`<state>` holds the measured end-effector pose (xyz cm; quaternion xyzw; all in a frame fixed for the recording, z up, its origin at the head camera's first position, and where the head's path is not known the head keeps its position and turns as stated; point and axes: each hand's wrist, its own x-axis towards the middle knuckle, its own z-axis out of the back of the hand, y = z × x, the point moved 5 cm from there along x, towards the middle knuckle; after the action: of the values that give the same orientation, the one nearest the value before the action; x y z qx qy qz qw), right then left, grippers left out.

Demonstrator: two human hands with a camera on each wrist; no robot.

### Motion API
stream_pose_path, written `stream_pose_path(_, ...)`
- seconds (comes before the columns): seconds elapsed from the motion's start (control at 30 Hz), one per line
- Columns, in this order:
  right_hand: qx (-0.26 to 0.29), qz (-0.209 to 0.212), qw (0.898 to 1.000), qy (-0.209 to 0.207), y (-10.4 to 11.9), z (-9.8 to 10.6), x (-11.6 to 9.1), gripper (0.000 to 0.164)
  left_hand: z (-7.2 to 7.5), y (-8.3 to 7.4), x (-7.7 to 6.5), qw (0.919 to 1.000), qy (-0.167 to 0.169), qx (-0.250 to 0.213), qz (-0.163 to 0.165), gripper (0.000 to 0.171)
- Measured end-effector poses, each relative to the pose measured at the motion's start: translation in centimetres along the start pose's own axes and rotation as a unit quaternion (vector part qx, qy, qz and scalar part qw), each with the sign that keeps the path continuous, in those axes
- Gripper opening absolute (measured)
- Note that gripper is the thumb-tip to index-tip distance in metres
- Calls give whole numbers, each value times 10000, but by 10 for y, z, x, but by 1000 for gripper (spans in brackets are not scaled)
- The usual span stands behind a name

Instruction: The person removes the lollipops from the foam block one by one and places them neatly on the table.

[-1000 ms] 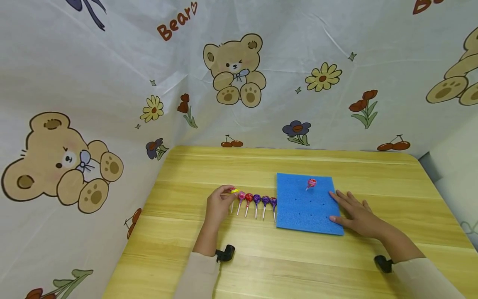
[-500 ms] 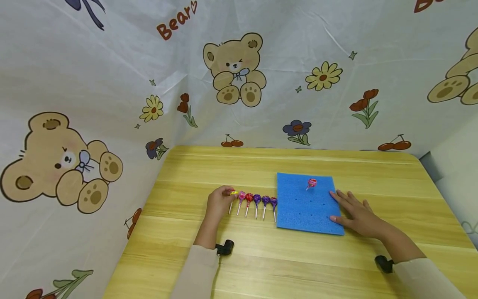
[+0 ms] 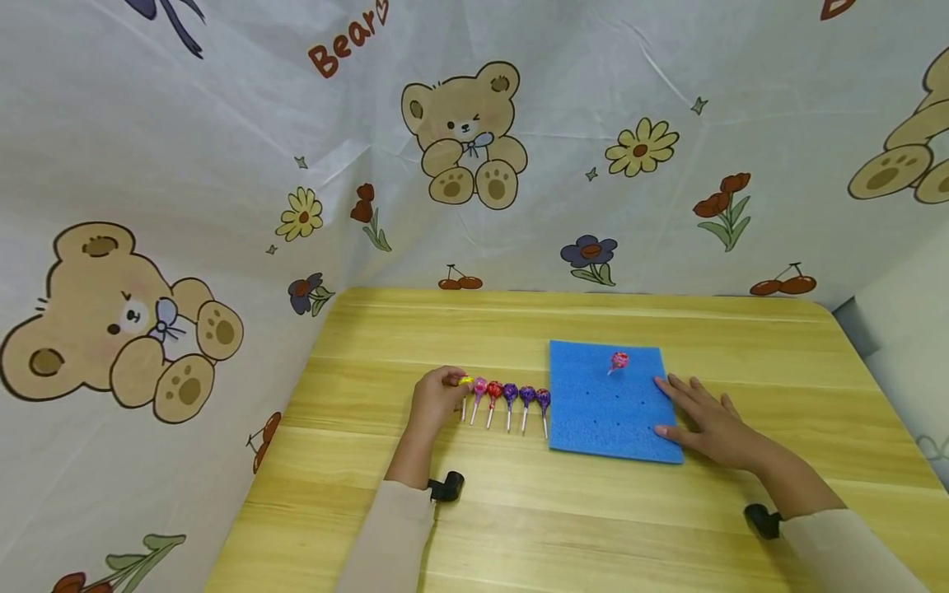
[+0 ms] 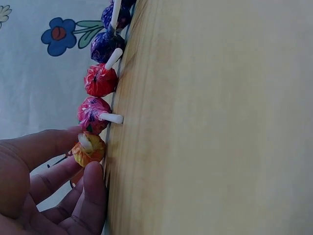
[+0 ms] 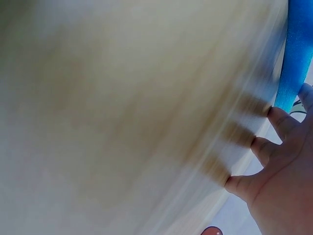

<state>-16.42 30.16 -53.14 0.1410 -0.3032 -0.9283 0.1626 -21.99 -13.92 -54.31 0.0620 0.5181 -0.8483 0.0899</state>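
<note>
My left hand [image 3: 436, 401] is at the left end of a row of lollipops, and its thumb and fingers pinch the head of a yellow lollipop [image 4: 89, 151]. To the right of it lie a pink lollipop [image 3: 480, 386], a red lollipop [image 3: 494, 389] and three purple ones, sticks toward me. The last purple lollipop [image 3: 544, 398] lies against a blue foam board [image 3: 574, 432] with several small holes. Another pink lollipop [image 3: 619, 361] stands tilted in the board's upper part. With spread fingers, my right hand [image 3: 715, 430] rests at the board's right edge, thumb and fingertips touching it.
The wooden table [image 3: 519, 511] reaches back to a white cloth [image 3: 556, 91] printed with bears and flowers. The same cloth hangs along the left side. A black wrist mount [image 3: 447, 487] sits below my left hand, another [image 3: 762, 521] below the right.
The yellow lollipop's stick has shifted slightly at the row's left end, while my left hand stays nearly in place. My right hand and the foam board have not moved.
</note>
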Motion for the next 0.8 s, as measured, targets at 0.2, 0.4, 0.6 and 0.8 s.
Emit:
stream_pose_path(0.2,-26,2,10000,1,0,-1,0,84,1,2,0,10000,67,-13,54,25)
stream_pose_path(0.4,-16,21,10000,-7,1,0,0,84,2,1,1,9999,53,132,-23,29)
stream_pose_path(0.6,-10,6,10000,-11,1,0,0,84,2,0,1,9998,41,175,-29,33)
stream_pose_path(0.8,11,15,10000,-16,1,0,0,84,4,-1,-1,9999,46,147,12,36)
